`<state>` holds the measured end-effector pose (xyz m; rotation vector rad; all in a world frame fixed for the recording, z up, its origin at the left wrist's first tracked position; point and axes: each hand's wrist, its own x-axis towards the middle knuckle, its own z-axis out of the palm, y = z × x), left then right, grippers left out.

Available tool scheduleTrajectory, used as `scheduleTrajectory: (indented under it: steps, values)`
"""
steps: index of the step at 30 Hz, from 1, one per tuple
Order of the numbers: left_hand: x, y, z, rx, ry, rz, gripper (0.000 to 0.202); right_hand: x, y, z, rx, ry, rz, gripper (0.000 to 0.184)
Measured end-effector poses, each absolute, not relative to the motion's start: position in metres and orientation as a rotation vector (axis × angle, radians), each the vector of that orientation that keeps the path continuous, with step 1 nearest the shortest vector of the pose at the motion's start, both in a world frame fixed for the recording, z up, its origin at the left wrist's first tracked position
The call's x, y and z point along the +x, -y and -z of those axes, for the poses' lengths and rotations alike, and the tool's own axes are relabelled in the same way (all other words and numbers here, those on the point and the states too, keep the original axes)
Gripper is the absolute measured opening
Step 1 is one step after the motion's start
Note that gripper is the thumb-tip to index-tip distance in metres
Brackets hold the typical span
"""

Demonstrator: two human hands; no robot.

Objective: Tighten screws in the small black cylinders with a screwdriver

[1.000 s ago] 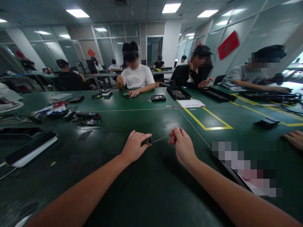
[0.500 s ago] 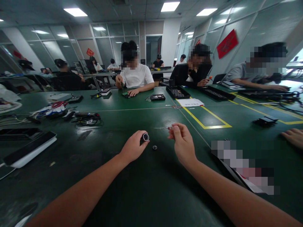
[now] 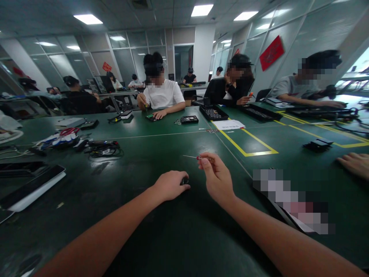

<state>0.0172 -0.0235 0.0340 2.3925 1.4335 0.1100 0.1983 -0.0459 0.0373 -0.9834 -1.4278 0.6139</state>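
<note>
My left hand [image 3: 172,184] is low over the green tabletop, its thumb and fingers closed around a small dark cylindrical part [image 3: 184,180]. Most of that part is hidden by the fingers. To its right, my right hand [image 3: 216,173] grips a thin screwdriver [image 3: 198,157] by the handle, which shows red near the shaft. The narrow metal shaft points left, above the table and apart from the left hand. The small round piece seen on the table earlier does not show separately; the left hand covers its place.
Bundled black cables [image 3: 105,148] and a white-sided black device [image 3: 37,188] lie left. A dark folder with papers [image 3: 300,223], partly blurred out, lies right, near another person's hand [image 3: 354,163]. Black trays [image 3: 213,112] and a white sheet [image 3: 228,124] stand farther back; co-workers sit opposite.
My left hand has moved right and down to where the small round piece lay, and the cylinder's open end has turned from view. The right hand still holds the screwdriver, slightly lower.
</note>
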Motion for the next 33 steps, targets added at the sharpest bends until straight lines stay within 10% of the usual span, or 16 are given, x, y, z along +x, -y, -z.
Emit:
scheduleTrajectory:
  steps: [21,33]
  values:
    - [-0.045,0.023,-0.038,2.059,-1.413,-0.337,0.032,0.198,0.044,-0.033,-0.992,1.404,-0.713,0.022]
    - [-0.133,0.042,-0.079,1.219,-1.514,-1.073,0.035,0.198,0.042,-0.032,-0.997,1.39,-0.762,0.023]
